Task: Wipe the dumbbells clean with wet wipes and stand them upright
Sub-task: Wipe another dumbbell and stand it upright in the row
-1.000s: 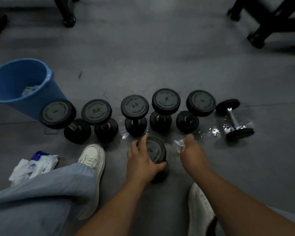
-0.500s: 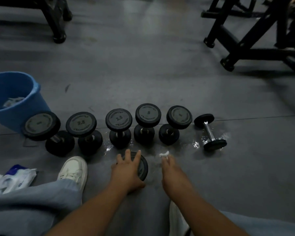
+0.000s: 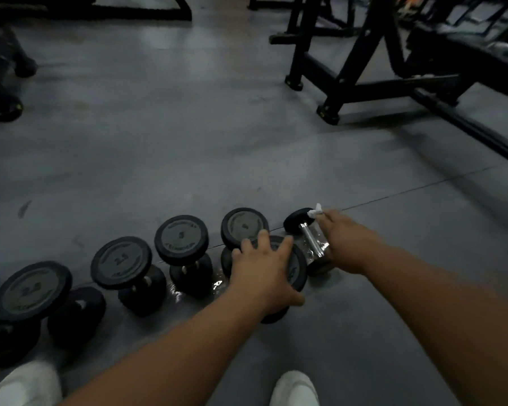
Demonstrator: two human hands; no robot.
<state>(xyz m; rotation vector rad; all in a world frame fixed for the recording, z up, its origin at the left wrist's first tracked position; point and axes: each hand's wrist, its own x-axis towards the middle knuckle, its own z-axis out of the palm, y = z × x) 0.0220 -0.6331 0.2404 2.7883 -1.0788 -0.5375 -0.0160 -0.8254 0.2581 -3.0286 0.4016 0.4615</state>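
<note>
The small chrome-handled dumbbell (image 3: 311, 240) lies on its side on the floor (image 3: 188, 159) at the right end of the line. Its long axis runs away from me, the far head angled a little to the left and the near head hidden under my right hand (image 3: 349, 244). That hand is over it, fingertips pinching a crumpled wet wipe (image 3: 316, 210) just at the far head, so it is the closer one for wiping along the handle. My left hand (image 3: 261, 271) is draped over the top head of a larger black dumbbell (image 3: 296, 266) standing upright just beside the small one (touching or not, I can't tell), fingers spread and thumb hooked round the rim, gripping it. Further left, four more black dumbbells (image 3: 182, 240) stand on end in a row, with a wet sheen (image 3: 217, 284) on the floor between them and my left hand.
</note>
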